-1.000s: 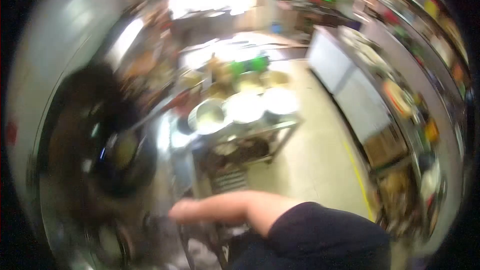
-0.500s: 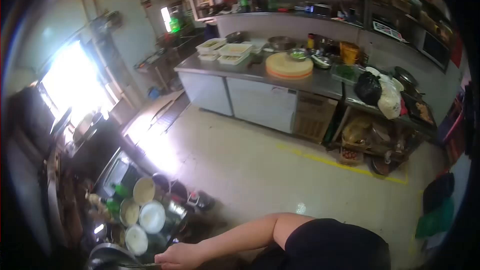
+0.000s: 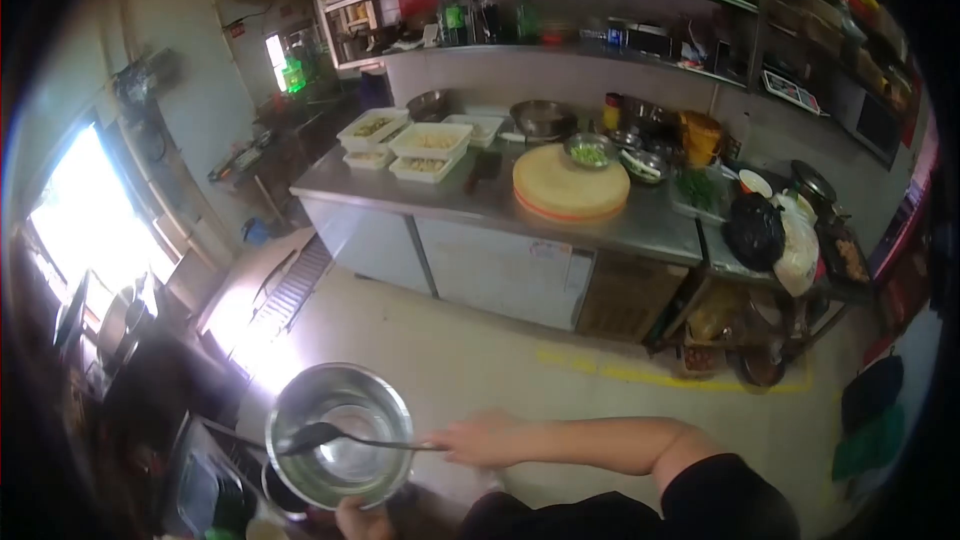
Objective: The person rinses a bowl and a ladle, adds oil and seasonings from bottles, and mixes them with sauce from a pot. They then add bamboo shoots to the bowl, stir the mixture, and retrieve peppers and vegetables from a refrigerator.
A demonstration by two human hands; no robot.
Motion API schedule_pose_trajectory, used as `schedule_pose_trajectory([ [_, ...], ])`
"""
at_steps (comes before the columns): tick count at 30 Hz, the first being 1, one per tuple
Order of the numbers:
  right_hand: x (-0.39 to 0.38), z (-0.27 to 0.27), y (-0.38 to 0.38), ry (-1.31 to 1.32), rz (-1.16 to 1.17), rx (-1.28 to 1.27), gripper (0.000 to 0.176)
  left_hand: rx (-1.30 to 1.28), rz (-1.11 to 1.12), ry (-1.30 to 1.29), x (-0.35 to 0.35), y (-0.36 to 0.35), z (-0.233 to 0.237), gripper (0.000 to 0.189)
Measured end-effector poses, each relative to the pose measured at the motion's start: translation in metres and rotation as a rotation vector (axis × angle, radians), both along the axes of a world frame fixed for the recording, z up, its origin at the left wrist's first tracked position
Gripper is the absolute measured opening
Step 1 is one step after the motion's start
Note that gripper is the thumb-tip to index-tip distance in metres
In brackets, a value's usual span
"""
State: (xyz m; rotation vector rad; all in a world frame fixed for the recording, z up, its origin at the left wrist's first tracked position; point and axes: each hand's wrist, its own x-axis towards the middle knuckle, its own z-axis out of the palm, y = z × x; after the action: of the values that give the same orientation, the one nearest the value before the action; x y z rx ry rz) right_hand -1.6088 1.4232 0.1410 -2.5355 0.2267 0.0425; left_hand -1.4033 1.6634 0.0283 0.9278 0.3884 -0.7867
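Note:
A wide stainless steel bowl (image 3: 345, 392) hangs low in front of me at the lower middle, its open top facing me. My left hand (image 3: 363, 518) grips its near rim from below, fingers closed there. Reaching in from the right, my right hand (image 3: 483, 438) is wrapped round the handle end of a ladle (image 3: 312, 437). The ladle's dark head lies over the bowl's left inside, and its handle crosses the bowl and the right rim. The bowl's shiny bottom shows beneath the ladle.
A steel counter (image 3: 460, 202) across the floor carries a round cutting board (image 3: 570, 185), white food tubs (image 3: 430, 140) and a bowl of chopped greens (image 3: 590, 151). Black and white bags (image 3: 757, 230) lie at its right. Containers (image 3: 205, 490) stand close at lower left.
My view has swung toward the counter. My right hand has moved up and right with the ladle. The steel bowl and my left hand have come into view.

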Motion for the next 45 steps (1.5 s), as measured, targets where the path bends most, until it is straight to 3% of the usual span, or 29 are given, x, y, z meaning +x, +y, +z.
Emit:
schedule_pose_trajectory([
  [2, -0.003, -0.012, -0.067, 0.135, -0.089, 0.010, 0.041, -0.249, -0.134, 0.002, 0.025, -0.070, -0.017, 0.054],
  [5, -0.026, -0.016, -0.140, 0.087, -0.303, 0.143, 0.039, -0.170, -0.278, 0.113, 0.033, -0.189, 0.017, 0.049],
  [9, -0.043, 0.020, -0.204, 0.002, -0.711, 0.743, 0.037, -0.188, -0.504, 0.152, 0.051, -0.344, 0.035, 0.044],
  [12, -0.063, -0.001, -0.271, -0.099, -0.935, 1.061, 0.045, -0.197, -0.572, 0.177, 0.044, -0.452, 0.054, 0.045],
  [15, -0.075, 0.003, -0.366, -0.331, -0.994, 1.298, 0.053, -0.150, -0.545, 0.234, 0.033, -0.538, 0.066, 0.045],
  [18, -0.078, 0.018, -0.491, -0.438, -1.111, 1.232, 0.056, -0.190, -0.566, 0.202, 0.027, -0.609, 0.066, 0.042],
  [20, -0.072, 0.025, -0.579, -0.559, -1.287, 0.940, 0.053, -0.176, -0.586, 0.165, 0.021, -0.647, 0.075, 0.034],
  [22, -0.068, 0.050, -0.666, -0.425, -1.340, 0.759, 0.051, -0.129, -0.580, 0.151, 0.029, -0.671, 0.069, 0.037],
  [25, -0.060, 0.023, -0.801, -0.544, -1.348, 0.574, 0.054, -0.134, -0.587, 0.080, 0.046, -0.721, 0.063, 0.040],
  [28, -0.037, 0.017, -0.889, -0.519, -1.423, 0.454, 0.059, -0.112, -0.614, 0.024, 0.065, -0.780, 0.065, 0.041],
  [32, -0.015, -0.003, -0.964, -0.286, -1.510, 0.421, 0.063, -0.069, -0.771, 0.056, 0.102, -0.880, 0.048, 0.042],
  [33, -0.006, -0.011, -0.976, -0.341, -1.505, 0.412, 0.061, -0.061, -0.805, 0.093, 0.105, -0.898, 0.047, 0.042],
  [37, 0.003, -0.023, -1.012, -0.139, -1.516, 0.365, 0.059, -0.099, -0.871, 0.152, 0.116, -0.978, 0.066, 0.042],
  [41, 0.007, -0.025, -1.020, -0.141, -1.579, 0.509, 0.059, -0.098, -1.003, 0.252, 0.130, -1.026, 0.047, 0.051],
  [45, 0.006, -0.018, -1.025, -0.226, -1.651, 0.779, 0.059, -0.036, -1.001, 0.244, 0.121, -1.070, 0.060, 0.050],
])
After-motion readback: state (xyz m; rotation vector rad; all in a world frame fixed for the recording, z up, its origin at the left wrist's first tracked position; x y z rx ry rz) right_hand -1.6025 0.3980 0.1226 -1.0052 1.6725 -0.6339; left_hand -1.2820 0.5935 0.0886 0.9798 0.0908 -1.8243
